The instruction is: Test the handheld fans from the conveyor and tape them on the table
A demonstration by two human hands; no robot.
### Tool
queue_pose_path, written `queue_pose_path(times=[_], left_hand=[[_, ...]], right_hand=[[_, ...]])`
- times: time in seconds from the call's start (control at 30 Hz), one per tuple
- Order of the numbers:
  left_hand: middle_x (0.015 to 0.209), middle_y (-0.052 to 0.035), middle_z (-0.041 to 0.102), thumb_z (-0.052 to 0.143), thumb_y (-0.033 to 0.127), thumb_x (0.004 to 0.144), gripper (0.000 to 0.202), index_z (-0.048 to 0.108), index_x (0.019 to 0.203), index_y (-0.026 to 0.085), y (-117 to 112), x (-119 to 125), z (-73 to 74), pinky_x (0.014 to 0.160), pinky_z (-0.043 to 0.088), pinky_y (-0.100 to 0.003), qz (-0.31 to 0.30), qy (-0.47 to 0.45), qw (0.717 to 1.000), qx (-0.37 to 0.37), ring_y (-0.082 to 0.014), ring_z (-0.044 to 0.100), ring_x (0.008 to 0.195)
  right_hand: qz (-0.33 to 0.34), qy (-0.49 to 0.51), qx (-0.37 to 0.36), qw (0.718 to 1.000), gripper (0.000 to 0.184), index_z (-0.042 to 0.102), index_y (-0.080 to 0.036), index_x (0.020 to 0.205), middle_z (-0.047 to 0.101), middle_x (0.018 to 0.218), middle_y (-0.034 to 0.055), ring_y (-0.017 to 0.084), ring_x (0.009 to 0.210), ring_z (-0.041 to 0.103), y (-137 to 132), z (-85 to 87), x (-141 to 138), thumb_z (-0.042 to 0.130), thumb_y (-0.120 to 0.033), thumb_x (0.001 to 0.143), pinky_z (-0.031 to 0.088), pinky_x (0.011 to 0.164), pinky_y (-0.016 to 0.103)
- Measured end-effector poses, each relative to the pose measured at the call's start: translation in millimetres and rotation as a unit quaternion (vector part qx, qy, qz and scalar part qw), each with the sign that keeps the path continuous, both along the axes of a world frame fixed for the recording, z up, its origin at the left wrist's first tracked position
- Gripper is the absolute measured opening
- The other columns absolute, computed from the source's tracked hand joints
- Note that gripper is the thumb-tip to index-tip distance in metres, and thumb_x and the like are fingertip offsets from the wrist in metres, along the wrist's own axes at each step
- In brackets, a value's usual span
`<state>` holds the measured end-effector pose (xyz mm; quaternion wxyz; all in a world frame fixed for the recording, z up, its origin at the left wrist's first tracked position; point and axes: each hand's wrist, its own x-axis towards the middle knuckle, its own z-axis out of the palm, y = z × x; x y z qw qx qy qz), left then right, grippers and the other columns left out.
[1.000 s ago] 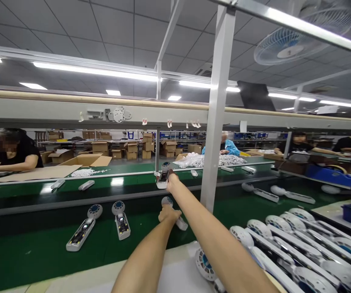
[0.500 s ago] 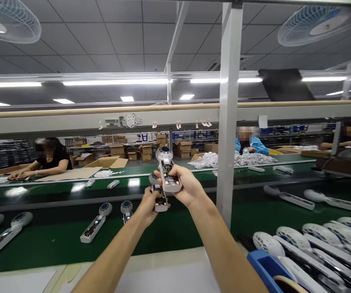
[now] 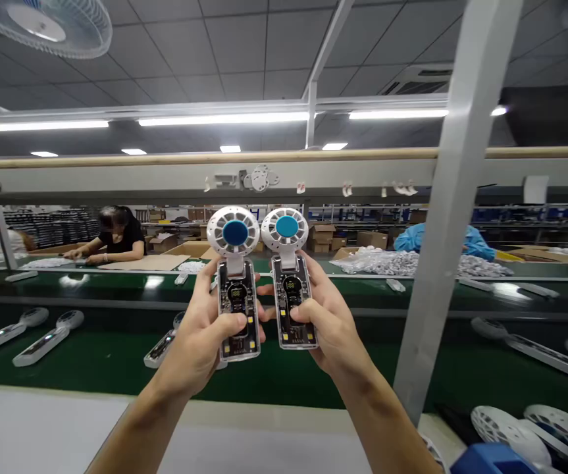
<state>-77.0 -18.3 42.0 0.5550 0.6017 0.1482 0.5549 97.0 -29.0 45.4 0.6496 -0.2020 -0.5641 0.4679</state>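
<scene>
Two white handheld fans stand upright at the centre of my clock, heads at 12, side by side so closely that I can't tell whether the rims touch. My left hand (image 3: 197,337) is wrapped around the left fan (image 3: 237,282), thumb flat on its dark circuit face, fingers behind. My right hand (image 3: 332,322) grips the right fan (image 3: 292,283) the same way, closed only as far as the body's width. Both small displays glow.

I judge each one light and stiff, its smooth casing a little slippery. The slim neck and exposed board look fragile, so the casing's long edges seem the best hold, thumbs light on the face.

Beyond, the green belt (image 3: 116,372) runs across. More fans (image 3: 41,347) lie on it between 8 and 9 o'clock. A grey post (image 3: 454,217) rises towards 2 to 3, and a blue bin (image 3: 493,459) sits at 4 beside white fan heads (image 3: 505,428). A white surface (image 3: 264,451) fills 6. Farther off, a co-worker in black (image 3: 130,238) leans between 9 and 10; blue sleeves (image 3: 476,243) show near 3, behind heaped white parts (image 3: 387,262).
</scene>
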Motion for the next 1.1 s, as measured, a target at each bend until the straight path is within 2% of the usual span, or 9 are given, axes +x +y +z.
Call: queue_pose_path(times=[0.1, 0.17, 0.27, 0.4, 0.57, 0.7, 0.9, 1.03, 1.1], left_hand=[[0.095, -0.0053, 0.068, 0.071, 0.018, 0.077, 0.082, 0.026, 0.145, 0.027, 5.8, 0.2, -1.4, 0.058, 0.059, -0.031, -0.012, -0.011, 1.0, -0.002, -0.0218, 0.071, 0.072], [0.095, -0.0052, 0.068, 0.07, 0.018, 0.077, 0.078, 0.029, 0.143, 0.026, 8.4, -0.4, -1.1, 0.057, 0.059, -0.029, -0.015, -0.012, 1.0, -0.004, -0.021, 0.071, 0.071], [0.092, -0.0037, 0.068, 0.069, 0.017, 0.079, 0.073, 0.031, 0.141, 0.025, 9.3, -1.5, -0.6, 0.059, 0.059, -0.03, -0.016, -0.005, 1.0, -0.003, -0.0185, 0.07, 0.068], [0.089, -0.0034, 0.069, 0.068, 0.016, 0.078, 0.078, 0.026, 0.144, 0.026, 9.6, -1.8, -1.3, 0.06, 0.059, -0.03, -0.02, -0.008, 1.0, -0.003, -0.0199, 0.07, 0.071], [0.09, -0.0042, 0.068, 0.068, 0.017, 0.078, 0.077, 0.027, 0.143, 0.024, 9.9, -0.3, -1.3, 0.06, 0.059, -0.032, -0.03, -0.01, 1.0, 0.001, -0.0194, 0.069, 0.068], [0.087, -0.0035, 0.068, 0.069, 0.017, 0.077, 0.078, 0.028, 0.143, 0.023, 7.8, 0.7, -0.1, 0.057, 0.057, -0.029, -0.025, -0.022, 0.999, -0.006, -0.019, 0.069, 0.066], [0.093, -0.0058, 0.069, 0.069, 0.013, 0.077, 0.078, 0.028, 0.142, 0.022, 8.8, -4.1, -0.7, 0.058, 0.056, -0.026, -0.062, -0.023, 0.998, -0.02, -0.0187, 0.069, 0.069], [0.091, -0.0045, 0.067, 0.066, 0.006, 0.072, 0.077, 0.031, 0.139, 0.02, 10.5, -4.8, -1.5, 0.057, 0.054, -0.024, -0.046, -0.041, 0.998, -0.023, -0.0171, 0.068, 0.068], [0.092, -0.0046, 0.067, 0.066, 0.008, 0.074, 0.075, 0.031, 0.14, 0.021, 10.3, -3.3, -1.8, 0.057, 0.054, -0.024, -0.032, -0.043, 0.998, -0.026, -0.017, 0.068, 0.068]], right_hand=[[-0.009, 0.003, 0.007, 1.0, 0.084, 0.038, -0.029, 0.146, 0.072, 0.114, 0.0047, 0.025, 0.095, 0.072, 6.8, -5.3, -4.5, 0.059, -0.011, 0.067, 0.062, 0.07, 0.035], [-0.013, 0.005, 0.001, 1.0, 0.083, 0.039, -0.029, 0.146, 0.072, 0.116, 0.005, 0.027, 0.097, 0.072, 9.7, -7.5, -4.5, 0.06, -0.011, 0.067, 0.062, 0.068, 0.035], [-0.014, 0.001, -0.008, 1.0, 0.082, 0.04, -0.03, 0.145, 0.072, 0.114, 0.0051, 0.027, 0.088, 0.073, 10.3, -8.1, -3.8, 0.06, -0.011, 0.067, 0.062, 0.064, 0.037], [-0.013, -0.01, -0.001, 1.0, 0.079, 0.039, -0.029, 0.144, 0.073, 0.1, 0.0039, 0.024, 0.074, 0.071, 7.8, -6.5, -4.1, 0.059, -0.011, 0.069, 0.061, 0.067, 0.039], [-0.005, -0.015, 0.008, 1.0, 0.081, 0.034, -0.028, 0.145, 0.074, 0.098, 0.0042, 0.024, 0.072, 0.071, 10.4, -7.6, -3.4, 0.058, -0.012, 0.069, 0.06, 0.065, 0.039], [0.011, -0.016, 0.021, 1.0, 0.08, 0.034, -0.027, 0.145, 0.072, 0.092, 0.003, 0.02, 0.064, 0.067, 13.2, -10.1, -1.6, 0.056, -0.011, 0.07, 0.057, 0.059, 0.035], [0.006, -0.007, -0.002, 1.0, 0.074, 0.042, -0.026, 0.139, 0.07, 0.1, 0.0042, 0.018, 0.068, 0.067, 12.3, -8.2, 4.5, 0.061, -0.013, 0.069, 0.055, 0.053, 0.028], [-0.021, -0.022, -0.006, 0.999, 0.084, 0.039, -0.03, 0.143, 0.069, 0.098, 0.0029, 0.017, 0.067, 0.066, 11.2, -7.2, 5.6, 0.061, -0.009, 0.065, 0.051, 0.05, 0.024], [-0.023, -0.02, -0.006, 1.0, 0.081, 0.039, -0.028, 0.144, 0.069, 0.099, 0.0041, 0.017, 0.068, 0.067, 11.0, -7.7, 5.2, 0.063, -0.011, 0.068, 0.054, 0.053, 0.025]])
